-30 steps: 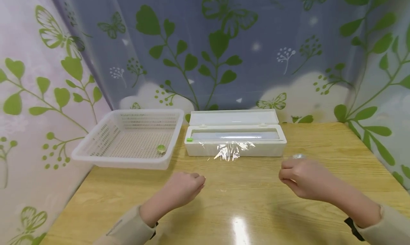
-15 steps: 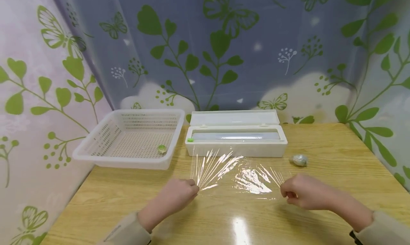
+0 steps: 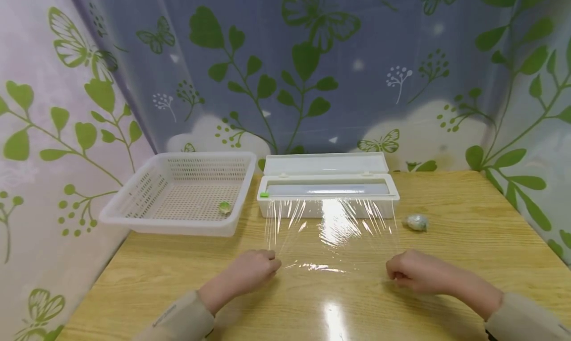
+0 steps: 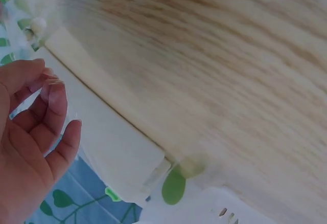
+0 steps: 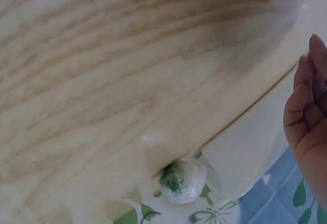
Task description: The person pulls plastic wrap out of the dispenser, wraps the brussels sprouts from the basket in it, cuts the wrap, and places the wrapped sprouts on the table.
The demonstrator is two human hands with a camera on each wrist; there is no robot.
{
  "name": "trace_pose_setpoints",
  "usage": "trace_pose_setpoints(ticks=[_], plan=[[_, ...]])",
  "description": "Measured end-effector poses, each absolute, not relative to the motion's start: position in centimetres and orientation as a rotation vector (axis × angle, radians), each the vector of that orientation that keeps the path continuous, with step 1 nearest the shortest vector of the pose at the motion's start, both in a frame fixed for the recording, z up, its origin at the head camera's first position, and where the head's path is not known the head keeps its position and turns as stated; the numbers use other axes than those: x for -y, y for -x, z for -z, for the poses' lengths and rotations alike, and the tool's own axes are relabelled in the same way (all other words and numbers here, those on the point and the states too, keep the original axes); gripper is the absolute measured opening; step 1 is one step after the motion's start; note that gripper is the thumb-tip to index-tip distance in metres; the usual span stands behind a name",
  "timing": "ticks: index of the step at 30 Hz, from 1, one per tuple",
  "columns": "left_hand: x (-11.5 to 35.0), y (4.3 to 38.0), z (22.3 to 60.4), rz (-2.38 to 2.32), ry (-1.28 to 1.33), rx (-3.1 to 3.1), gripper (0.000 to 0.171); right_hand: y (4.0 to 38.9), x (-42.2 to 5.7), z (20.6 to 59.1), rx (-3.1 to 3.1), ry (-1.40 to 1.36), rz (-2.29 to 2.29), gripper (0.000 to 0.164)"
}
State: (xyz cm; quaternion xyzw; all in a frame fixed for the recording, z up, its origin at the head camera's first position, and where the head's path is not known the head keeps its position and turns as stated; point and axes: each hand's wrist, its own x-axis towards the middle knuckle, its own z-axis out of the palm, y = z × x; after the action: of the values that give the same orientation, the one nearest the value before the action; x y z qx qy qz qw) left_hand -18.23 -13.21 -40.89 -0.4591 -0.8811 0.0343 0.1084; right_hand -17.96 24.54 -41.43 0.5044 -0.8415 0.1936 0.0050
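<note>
A sheet of clear plastic wrap [image 3: 334,234] stretches from the front of a white wrap dispenser box [image 3: 281,209] toward me, low over the table. My left hand [image 3: 254,271] pinches its near left corner between thumb and fingers; the left wrist view shows the same hand [image 4: 36,116] with its fingertips together. At the near right corner, my right hand [image 3: 417,273] pinches the film; part of that hand [image 5: 309,101] shows at the right wrist view's edge. Inside the box lies the wrap roll [image 3: 327,189], and the lid [image 3: 325,164] stands raised behind.
A white perforated basket [image 3: 169,225] stands left of the box, with a small green and white round vegetable [image 3: 224,208] in it. Right of the box sits a small wrapped ball [image 3: 417,222], greenish under its film [image 5: 183,180]. The wooden table [image 3: 339,301] meets patterned curtains behind.
Both hands have moved down toward the table's near side, drawing the plastic wrap out of the box. The film now spreads wider and flatter, and the wrapped ball has come into full view.
</note>
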Motion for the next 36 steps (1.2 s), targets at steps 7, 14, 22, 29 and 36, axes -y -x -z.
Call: trace_pose_setpoints(ticks=[7,14,22,29,36], plan=[[13.0,19.0,41.6,-0.114,1.460,2.709,0.017,18.3,-24.5,42.4,2.661,-1.584,-0.593,0.031],[13.1,19.6,42.1,-0.047,1.479,2.823,0.017,18.5,-24.4,42.9,2.656,-1.594,-0.605,0.031],[13.2,20.1,42.6,0.082,1.460,2.933,0.020,18.7,-24.6,43.0,2.686,-1.623,-0.652,0.020],[13.1,21.1,42.8,0.400,1.349,3.021,0.022,19.1,-24.5,42.8,2.755,-1.518,-0.763,0.024],[13.2,21.6,43.0,0.358,1.385,2.991,0.021,18.8,-23.8,42.7,2.863,-1.379,-0.649,0.022]])
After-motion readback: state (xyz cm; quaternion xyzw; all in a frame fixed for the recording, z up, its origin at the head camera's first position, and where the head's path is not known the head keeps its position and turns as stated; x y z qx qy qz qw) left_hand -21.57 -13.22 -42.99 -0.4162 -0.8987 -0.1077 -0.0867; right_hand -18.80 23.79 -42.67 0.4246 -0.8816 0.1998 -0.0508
